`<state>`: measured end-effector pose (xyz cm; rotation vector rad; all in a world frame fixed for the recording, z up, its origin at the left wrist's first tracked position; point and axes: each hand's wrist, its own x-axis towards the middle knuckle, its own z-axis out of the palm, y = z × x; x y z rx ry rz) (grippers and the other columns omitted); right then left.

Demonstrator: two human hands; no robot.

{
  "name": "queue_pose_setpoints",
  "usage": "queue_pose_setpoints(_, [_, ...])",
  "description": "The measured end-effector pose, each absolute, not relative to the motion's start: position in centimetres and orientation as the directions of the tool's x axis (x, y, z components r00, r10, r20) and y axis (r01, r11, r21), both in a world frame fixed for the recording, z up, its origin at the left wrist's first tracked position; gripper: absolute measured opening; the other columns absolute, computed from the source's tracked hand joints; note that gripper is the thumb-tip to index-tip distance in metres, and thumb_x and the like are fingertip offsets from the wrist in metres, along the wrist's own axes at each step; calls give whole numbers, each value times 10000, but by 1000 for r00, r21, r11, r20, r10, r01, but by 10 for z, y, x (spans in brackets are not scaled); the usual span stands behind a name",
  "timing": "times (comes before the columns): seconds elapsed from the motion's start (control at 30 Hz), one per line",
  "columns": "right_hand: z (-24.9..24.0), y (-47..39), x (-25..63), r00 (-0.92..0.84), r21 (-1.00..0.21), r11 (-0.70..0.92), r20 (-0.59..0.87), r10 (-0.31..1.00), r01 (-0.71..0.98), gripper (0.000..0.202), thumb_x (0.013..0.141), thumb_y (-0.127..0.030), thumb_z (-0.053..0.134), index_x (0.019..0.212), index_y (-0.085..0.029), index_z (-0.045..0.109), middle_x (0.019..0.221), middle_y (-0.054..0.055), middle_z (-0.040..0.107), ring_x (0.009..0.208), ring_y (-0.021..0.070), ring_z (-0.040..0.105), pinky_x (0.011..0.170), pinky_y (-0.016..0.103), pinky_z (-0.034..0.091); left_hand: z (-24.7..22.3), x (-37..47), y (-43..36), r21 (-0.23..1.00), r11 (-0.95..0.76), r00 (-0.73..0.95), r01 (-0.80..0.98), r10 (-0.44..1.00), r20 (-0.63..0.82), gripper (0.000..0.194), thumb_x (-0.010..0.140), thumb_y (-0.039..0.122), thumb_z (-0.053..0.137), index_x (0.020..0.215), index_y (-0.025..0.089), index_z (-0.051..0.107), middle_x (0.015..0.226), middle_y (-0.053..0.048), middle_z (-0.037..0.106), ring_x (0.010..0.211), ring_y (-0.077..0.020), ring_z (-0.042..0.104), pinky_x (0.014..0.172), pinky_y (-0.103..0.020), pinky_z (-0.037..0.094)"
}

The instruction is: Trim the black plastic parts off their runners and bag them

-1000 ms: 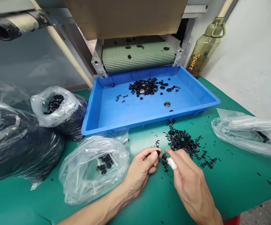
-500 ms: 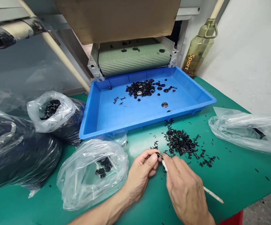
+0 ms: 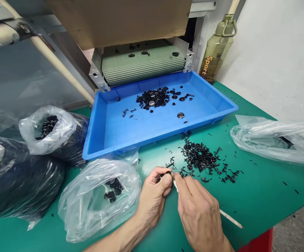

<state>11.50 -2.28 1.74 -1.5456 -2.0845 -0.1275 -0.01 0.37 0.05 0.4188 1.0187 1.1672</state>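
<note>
My left hand (image 3: 154,196) pinches a small black plastic part (image 3: 168,173) between thumb and fingers, above the green table. My right hand (image 3: 199,210) is closed around a slim tool with a pale stick handle (image 3: 231,219), whose end sticks out behind the hand. White wrapping (image 3: 175,186) shows near the tool's front, and its thin tip meets the black part. My fingers hide most of the tip. Just beyond my hands lies a pile of black branched plastic pieces (image 3: 200,155), with short black bits scattered around it.
A blue tray (image 3: 94,140) with black round parts stands below a green conveyor belt (image 3: 144,68). An open clear bag (image 3: 89,210) and filled bags (image 3: 15,175) lie at left. Another plastic bag (image 3: 262,140) is at right. A bottle (image 3: 216,49) stands by the wall.
The whole view has shifted slightly, so most things appear further left. Both hands keep their grips, with the tool still at the black part.
</note>
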Motion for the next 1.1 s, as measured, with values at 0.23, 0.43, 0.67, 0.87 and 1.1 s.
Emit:
queue_pose_setpoints(0.23, [17,-15,122,-156,-447,302,334,930,842,271,906,-72,352,911,-176,603,720,19,605,595,145,541,560,260,347,-4,-6,5,825,409,86,-390,908,-409,280,761,361,761,905,154,640,678,35,482,544,-49,293,496,-192,211])
queue_pose_setpoints(0.43, [17,2,160,-51,-622,20,-32,998,782,222,861,-106,378,772,-218,547,550,-49,503,462,112,439,467,225,268,-5,-6,4,873,384,139,-302,923,-358,251,857,408,647,952,177,640,807,-12,564,580,-67,329,496,-195,235])
queue_pose_setpoints(0.67, [18,18,175,-133,-387,143,52,990,911,307,922,-147,393,1133,-242,594,916,27,598,640,137,539,524,246,293,6,-2,12,772,385,108,-505,916,-386,208,850,325,655,953,144,661,836,-32,554,601,-68,382,460,-167,254])
queue_pose_setpoints(0.87, [25,25,165,-222,-136,220,0,975,966,212,928,-136,441,981,-233,622,864,12,538,531,95,447,462,264,171,10,-5,14,719,399,143,-569,909,-391,249,869,348,633,749,133,593,809,-31,569,579,-63,408,446,-156,284])
queue_pose_setpoints(1.1, [15,22,169,-248,-243,260,79,965,935,241,923,-116,419,1006,-237,610,958,18,588,569,97,507,493,251,254,8,-5,14,698,454,216,-554,888,-406,252,883,373,614,857,123,639,685,9,526,478,-29,344,410,-149,211])
